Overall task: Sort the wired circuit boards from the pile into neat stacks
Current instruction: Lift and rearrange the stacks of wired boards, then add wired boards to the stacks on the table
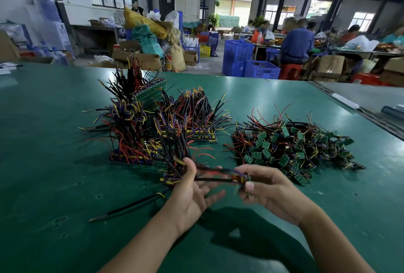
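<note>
So one wired board [215, 173] is up off the table [54, 163], stretched between both hands just in front of the stacks [135, 133], with the loose pile [290, 148] off to the right. The right hand [269, 189] is pinching the little board end between thumb and fingertips. The left hand [192, 194] has its thumb clamped over the wires, other fingers mostly spread underneath. These look featherlight to me: the board bit is stiff, but the wires are floppy and springy, so they'll snag on everything. I'd grab it by the board edges, not the wires, since tugging probably stresses the solder joints.
</note>
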`<control>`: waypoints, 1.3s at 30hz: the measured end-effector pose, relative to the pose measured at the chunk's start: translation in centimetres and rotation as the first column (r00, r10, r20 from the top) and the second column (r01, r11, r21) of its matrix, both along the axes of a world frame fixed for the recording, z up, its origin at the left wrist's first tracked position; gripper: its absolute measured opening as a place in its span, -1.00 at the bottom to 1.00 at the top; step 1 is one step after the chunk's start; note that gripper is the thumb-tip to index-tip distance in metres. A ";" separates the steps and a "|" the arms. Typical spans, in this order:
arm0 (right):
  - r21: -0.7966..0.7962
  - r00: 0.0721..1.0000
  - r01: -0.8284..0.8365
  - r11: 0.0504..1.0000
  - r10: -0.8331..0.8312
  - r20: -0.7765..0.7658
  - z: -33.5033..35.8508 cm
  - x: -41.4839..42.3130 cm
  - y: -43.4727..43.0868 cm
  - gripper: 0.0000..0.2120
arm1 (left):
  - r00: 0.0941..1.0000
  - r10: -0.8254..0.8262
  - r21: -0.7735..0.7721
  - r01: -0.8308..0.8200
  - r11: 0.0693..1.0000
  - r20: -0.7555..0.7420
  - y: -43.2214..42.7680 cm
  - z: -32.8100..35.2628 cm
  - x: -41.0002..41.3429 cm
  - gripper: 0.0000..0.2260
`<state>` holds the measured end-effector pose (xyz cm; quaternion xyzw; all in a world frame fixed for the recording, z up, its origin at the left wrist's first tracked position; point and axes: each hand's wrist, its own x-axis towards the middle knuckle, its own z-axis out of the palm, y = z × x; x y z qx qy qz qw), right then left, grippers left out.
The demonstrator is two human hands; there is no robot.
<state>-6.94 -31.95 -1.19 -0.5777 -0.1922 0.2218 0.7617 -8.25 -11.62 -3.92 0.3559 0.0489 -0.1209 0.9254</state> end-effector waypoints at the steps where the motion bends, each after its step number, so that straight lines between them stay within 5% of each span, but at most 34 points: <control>1: 0.054 1.000 0.025 0.998 -0.025 -0.002 0.4 0.2 -0.3 -0.72 | 1.000 -0.014 0.057 0.014 0.998 0.010 0.0 -0.1 0.0 -0.45; 8: 0.288 0.928 0.330 0.899 -0.365 0.077 5.9 4.0 -3.3 -0.69 | 0.999 -0.037 0.199 0.038 0.979 -0.009 -0.2 -0.1 0.3 -0.37; 11: 0.272 0.792 0.532 0.802 -0.585 0.174 7.7 7.4 -3.7 -0.70 | 1.000 -0.026 0.223 0.029 0.974 -0.014 -0.2 -0.2 0.4 -0.43; 13: 0.101 0.656 0.689 0.717 -0.678 0.332 7.7 9.6 -3.6 -0.68 | 1.000 -0.018 0.230 0.023 0.973 -0.024 -0.3 -0.2 0.5 -0.45; 15: -0.233 0.551 0.809 0.540 -0.556 0.622 6.9 11.3 -3.6 -0.65 | 0.999 -0.007 0.238 0.015 0.971 -0.035 -0.4 -0.2 0.5 -0.48; 18: -0.568 0.590 0.800 0.193 -0.076 0.804 5.1 12.2 -3.3 -0.66 | 0.999 -0.004 0.257 0.014 0.966 -0.037 -0.5 -0.3 0.5 -0.50; 20: -0.601 0.598 0.799 -0.029 0.146 0.788 4.0 12.4 -3.2 -0.66 | 0.999 -0.003 0.264 0.013 0.964 -0.036 -0.4 -0.4 0.6 -0.51; 22: -0.552 0.573 0.819 -0.155 0.251 0.780 3.3 12.3 -3.0 -0.64 | 0.999 -0.006 0.267 0.016 0.963 -0.038 -0.4 -0.4 0.6 -0.51; 31: -0.667 0.688 0.723 -0.181 0.280 0.669 3.5 11.3 -1.6 -0.36 | 0.999 0.011 0.297 0.005 0.955 -0.051 -0.6 0.0 0.3 -0.53; 34: -0.563 0.583 0.812 -0.153 0.234 0.778 3.3 10.9 -0.9 -0.47 | 1.000 0.001 0.330 0.004 0.944 -0.015 -0.7 -0.1 0.1 -0.64; 37: -0.398 0.399 0.916 -0.044 0.199 0.895 2.8 10.3 -0.2 -0.60 | 0.996 -0.030 0.441 -0.008 0.897 0.081 -0.9 -0.8 0.0 -0.77; 39: -0.363 0.354 0.931 0.040 0.147 0.924 2.5 9.7 0.7 -0.65 | 0.990 -0.057 0.482 -0.013 0.876 0.131 -1.0 -1.0 -0.1 -0.78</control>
